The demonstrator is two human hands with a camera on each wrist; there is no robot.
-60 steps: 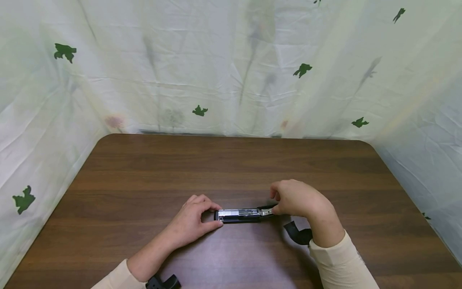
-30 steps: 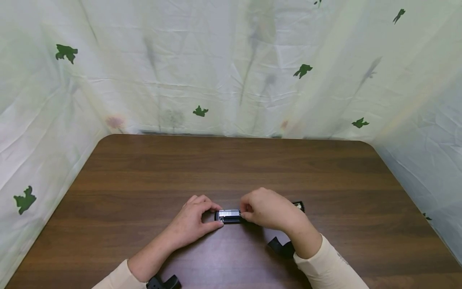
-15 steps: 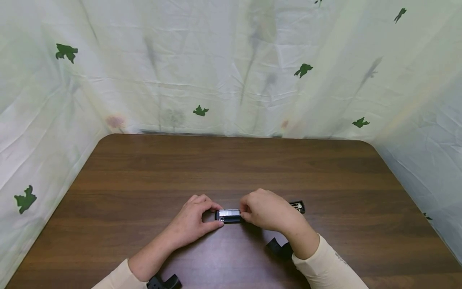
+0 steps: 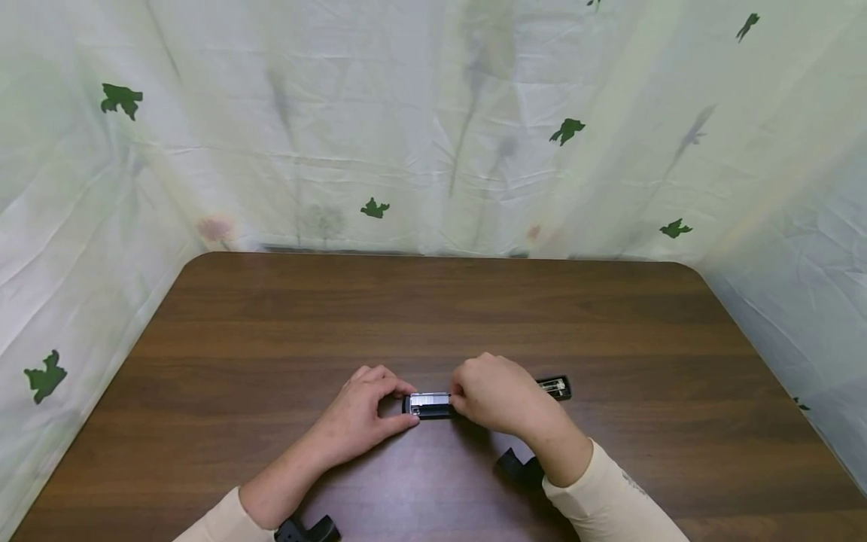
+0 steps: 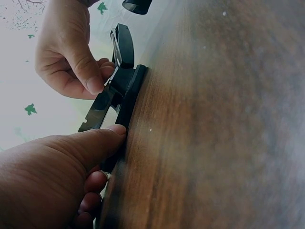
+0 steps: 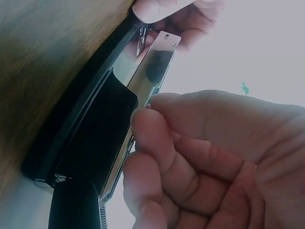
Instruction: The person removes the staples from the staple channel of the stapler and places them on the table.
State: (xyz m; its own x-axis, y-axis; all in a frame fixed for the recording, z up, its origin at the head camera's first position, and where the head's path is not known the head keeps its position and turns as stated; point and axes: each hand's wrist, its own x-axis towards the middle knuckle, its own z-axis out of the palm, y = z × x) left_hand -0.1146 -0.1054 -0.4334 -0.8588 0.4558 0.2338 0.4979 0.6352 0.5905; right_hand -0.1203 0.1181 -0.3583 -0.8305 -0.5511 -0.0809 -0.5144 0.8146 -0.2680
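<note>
Pale, leaf-dotted cloth (image 4: 433, 113) hangs behind the brown wood-grain counter (image 4: 433, 316). At lower centre, an opened black stapler (image 4: 432, 413) runs left to right; the left hand (image 4: 360, 412) pinches its left end, while the right hand (image 4: 500, 395) seemingly pinches its silver metal magazine (image 6: 143, 78) mid-length.

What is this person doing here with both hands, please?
A person has an opened stapler on the wooden table. The left hand grips one end of its black base, while the right hand has thumb and fingertips at the metal staple channel, apparently pinching there; whether they hold any staples is hidden. The top arm is swung open beyond the hinge end.
</note>
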